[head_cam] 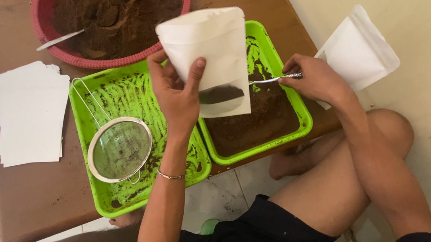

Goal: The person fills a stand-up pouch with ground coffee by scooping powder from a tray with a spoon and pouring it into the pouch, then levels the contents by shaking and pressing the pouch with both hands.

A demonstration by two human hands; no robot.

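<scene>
My left hand holds a white stand-up pouch upright above two green trays; a window low on the pouch shows brown powder inside. My right hand grips the handle of a metal spoon, whose bowl is hidden behind the pouch. Brown powder covers the bottom of the right green tray. The left green tray carries a round metal sieve and smears of powder.
A red basin full of brown powder, with a spoon in it, sits at the table's far edge. A stack of white pouches lies at the left. Another white pouch rests at the right, near the wall.
</scene>
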